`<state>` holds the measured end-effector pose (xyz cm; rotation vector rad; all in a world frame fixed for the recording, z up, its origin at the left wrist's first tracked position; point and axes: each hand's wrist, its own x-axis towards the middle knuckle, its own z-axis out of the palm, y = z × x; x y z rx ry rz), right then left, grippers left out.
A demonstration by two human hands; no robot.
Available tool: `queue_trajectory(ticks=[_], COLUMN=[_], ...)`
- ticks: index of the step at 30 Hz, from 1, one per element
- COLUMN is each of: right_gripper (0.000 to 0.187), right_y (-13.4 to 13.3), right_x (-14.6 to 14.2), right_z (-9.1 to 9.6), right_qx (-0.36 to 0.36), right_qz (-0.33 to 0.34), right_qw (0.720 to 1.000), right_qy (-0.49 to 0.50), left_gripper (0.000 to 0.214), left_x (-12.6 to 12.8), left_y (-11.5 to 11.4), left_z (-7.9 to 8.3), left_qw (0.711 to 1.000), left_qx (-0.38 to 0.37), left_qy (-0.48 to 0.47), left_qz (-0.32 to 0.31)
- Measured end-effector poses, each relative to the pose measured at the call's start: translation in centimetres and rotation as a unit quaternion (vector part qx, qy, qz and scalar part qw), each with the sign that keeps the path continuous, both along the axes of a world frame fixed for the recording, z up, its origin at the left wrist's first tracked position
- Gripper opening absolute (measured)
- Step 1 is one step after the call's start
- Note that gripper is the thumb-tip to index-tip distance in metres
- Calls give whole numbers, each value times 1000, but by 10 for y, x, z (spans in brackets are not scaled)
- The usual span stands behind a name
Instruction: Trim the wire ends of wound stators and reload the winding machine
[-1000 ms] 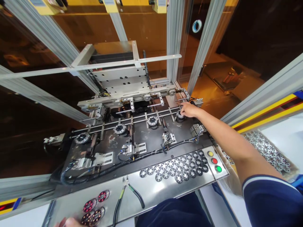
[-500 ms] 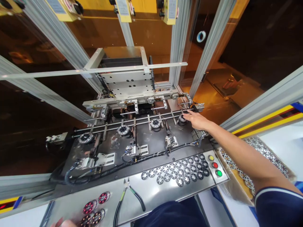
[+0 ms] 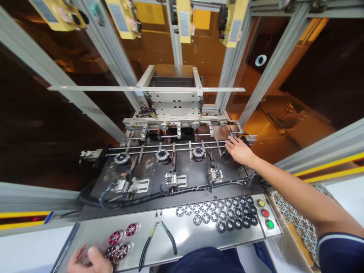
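My right hand (image 3: 240, 151) reaches over the rightmost station of the machine, fingers stretched out and apart, and hides the round part there. Three round slotted motor cores sit in the other stations: a left one (image 3: 122, 158), a middle one (image 3: 163, 154) and a right one (image 3: 198, 152). At the lower left, my left hand (image 3: 89, 261) rests over the metal shelf (image 3: 159, 248), thumb and fingers apart, holding nothing visible. Next to it lie several wire-wound cores, among them a red one (image 3: 115, 237) and a copper-coloured one (image 3: 122, 251).
Wire cutters (image 3: 159, 227) lie spread on the shelf. Several black-rimmed cores (image 3: 213, 217) stand in rows to their right, beside yellow, red and green buttons (image 3: 265, 213). A box of metal rings (image 3: 295, 223) is under my right arm. Clamps (image 3: 214, 175) and rods (image 3: 150, 146) surround the stations.
My view has swung left and up, so the machine appears farther right and more of my left hand shows. My right hand's fingers have lifted and spread at the rightmost station.
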<state>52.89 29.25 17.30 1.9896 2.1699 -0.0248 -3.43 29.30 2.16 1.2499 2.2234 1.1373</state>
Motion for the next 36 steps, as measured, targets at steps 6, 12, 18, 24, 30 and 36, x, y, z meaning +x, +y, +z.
queue_trajectory(ticks=[6, 12, 18, 24, 30, 36], right_gripper=[74, 78, 72, 63, 71, 74], right_y=[50, 69, 71, 68, 65, 68], right_x=[-41, -44, -42, -35, -25, -33], right_z=[-9, -31, -31, -16, -17, -30], right_qx=[-35, -60, -48, -19, -22, -39], right_qz=[135, 187, 212, 213, 205, 219], right_qw=[989, 977, 974, 975, 977, 974], right_qy=[55, 78, 65, 52, 49, 47], left_gripper=[58, 63, 66, 67, 67, 68], left_x=[14, 11, 10, 8, 7, 5], left_y=[0, -3, -3, -3, -3, -3], left_z=[10, 1, 0, -4, -5, -5], left_qw=[999, 999, 999, 999, 999, 998], left_qx=[-4, 4, 7, 6, -6, -28], left_qy=[2, 14, 18, 26, 36, 52], left_qz=[43, 43, 38, 29, 23, 13])
